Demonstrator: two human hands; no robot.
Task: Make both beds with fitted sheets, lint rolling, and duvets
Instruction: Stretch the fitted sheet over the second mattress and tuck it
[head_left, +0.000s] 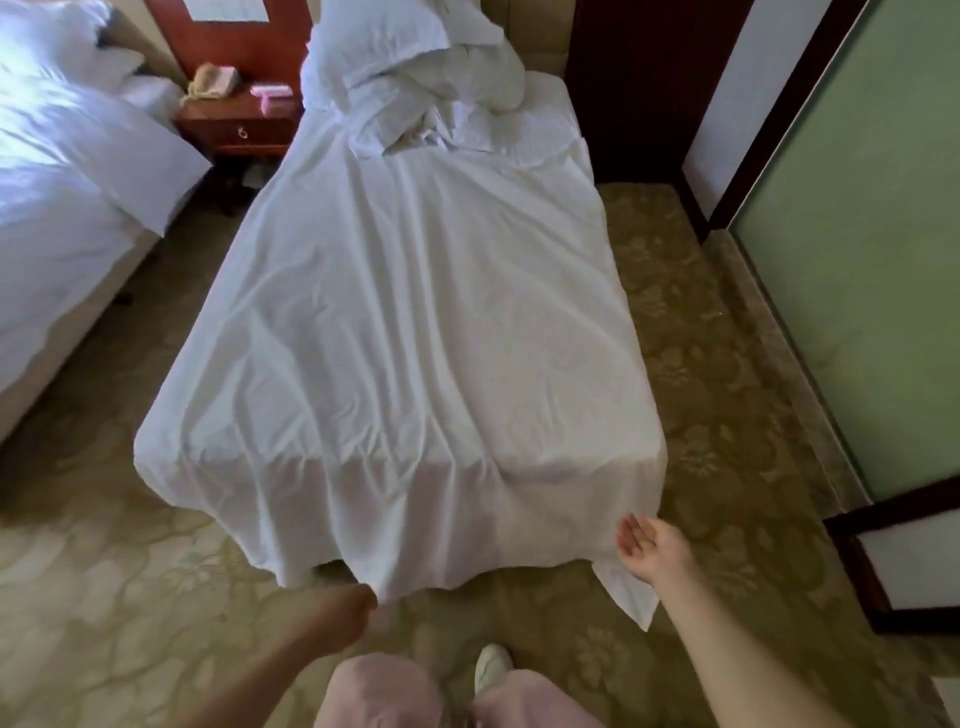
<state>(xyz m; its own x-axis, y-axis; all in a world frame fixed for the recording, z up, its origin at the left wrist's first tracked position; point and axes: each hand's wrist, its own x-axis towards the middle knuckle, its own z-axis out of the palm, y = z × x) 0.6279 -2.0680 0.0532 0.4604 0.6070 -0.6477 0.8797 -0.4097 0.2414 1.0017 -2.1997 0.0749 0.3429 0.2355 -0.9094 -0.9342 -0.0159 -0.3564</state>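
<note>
At the far left the other bed (62, 171) lies under loose, rumpled white linen and looks unfinished. Between the beds stands a wooden nightstand (239, 130) with a telephone (213, 80) on it. The near bed carries the sheet (405, 322), spread over the mattress but wrinkled and hanging untucked over the foot and both long sides. A heap of duvet and pillows (415, 67) sits at its head. Tucking, lint rolling and laying the duvet all appear to be left here. At the foot, the left hand (356, 610) grips the sheet's lower hem, fingers curled into the cloth. The right hand (647, 545) is spread palm up and holds nothing, just beside the hanging right corner, which trails onto the carpet (727, 415). The floor between the beds is wide at the foot and narrows toward the nightstand. The right aisle is tighter, bounded by a green panel (857, 260).
</note>
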